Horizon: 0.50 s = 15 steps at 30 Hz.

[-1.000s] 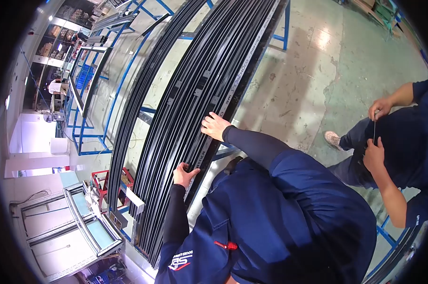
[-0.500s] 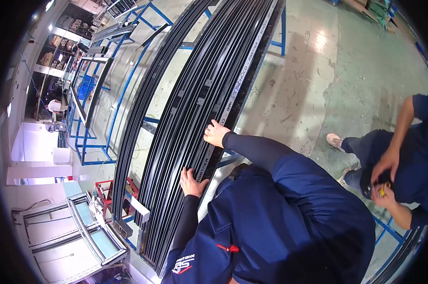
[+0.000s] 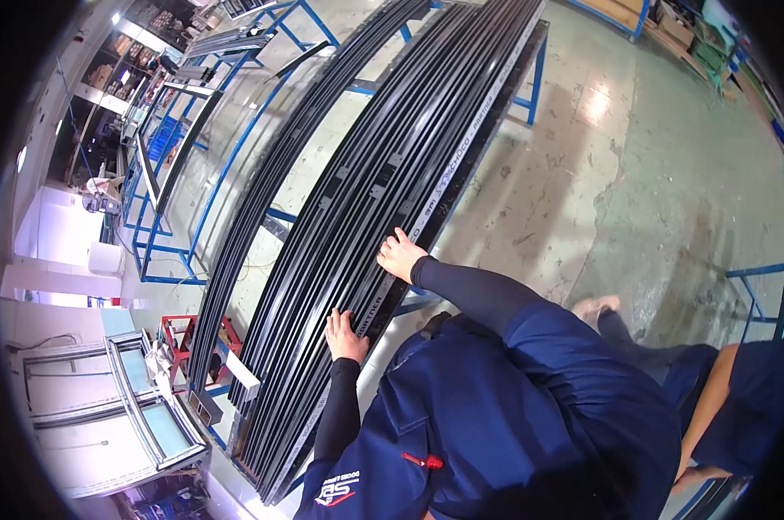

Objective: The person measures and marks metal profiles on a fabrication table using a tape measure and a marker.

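My left hand (image 3: 346, 334) and right hand (image 3: 400, 256) lie flat, fingers spread, gripping nothing, on the nearest long black aluminium profile (image 3: 448, 169). It rests unlifted in its bundle on the blue steel rack (image 3: 537, 69).

A long stack of black profiles (image 3: 383, 186) lies on a blue rack (image 3: 535, 82), running from 7 o'clock up to 1 o'clock. The right hand (image 3: 400, 256) rests near the centre on the stack's outer edge, fingers bent beside the white-lettered strip (image 3: 448, 169). The left hand (image 3: 346, 334) lies flat on the same stack, at 7 o'clock from the right hand. A co-worker (image 3: 738, 407) in blue crouches at 4 o'clock on the concrete floor (image 3: 669, 173). Glazed window frames (image 3: 140, 407) lie at 8 o'clock.
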Motion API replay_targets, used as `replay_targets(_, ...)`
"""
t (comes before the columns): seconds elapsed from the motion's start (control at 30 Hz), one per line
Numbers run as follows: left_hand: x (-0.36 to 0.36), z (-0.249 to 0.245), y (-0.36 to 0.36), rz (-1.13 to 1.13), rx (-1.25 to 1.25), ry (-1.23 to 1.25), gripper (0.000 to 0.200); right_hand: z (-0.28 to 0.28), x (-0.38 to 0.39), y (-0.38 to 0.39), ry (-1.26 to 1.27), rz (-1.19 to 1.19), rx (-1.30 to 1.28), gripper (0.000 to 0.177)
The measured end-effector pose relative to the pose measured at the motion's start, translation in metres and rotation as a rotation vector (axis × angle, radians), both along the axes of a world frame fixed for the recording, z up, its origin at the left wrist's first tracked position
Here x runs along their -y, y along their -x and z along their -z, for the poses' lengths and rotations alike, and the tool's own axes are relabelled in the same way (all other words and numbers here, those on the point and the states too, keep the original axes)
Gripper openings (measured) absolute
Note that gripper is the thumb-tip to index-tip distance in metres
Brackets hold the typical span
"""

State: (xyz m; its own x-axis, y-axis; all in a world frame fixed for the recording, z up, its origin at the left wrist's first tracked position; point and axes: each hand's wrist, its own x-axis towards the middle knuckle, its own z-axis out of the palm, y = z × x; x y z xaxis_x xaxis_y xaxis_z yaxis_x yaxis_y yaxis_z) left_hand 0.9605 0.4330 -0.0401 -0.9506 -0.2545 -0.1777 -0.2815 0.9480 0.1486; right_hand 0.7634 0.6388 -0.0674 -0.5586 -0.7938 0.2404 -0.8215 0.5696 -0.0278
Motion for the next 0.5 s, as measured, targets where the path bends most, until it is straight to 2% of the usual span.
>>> replay_targets(0.5, -0.003, -0.001, 0.000, -0.039, -0.039, -0.017, 0.076, -0.011, -0.004, 0.000, -0.083, 0.006, 0.052, 0.025)
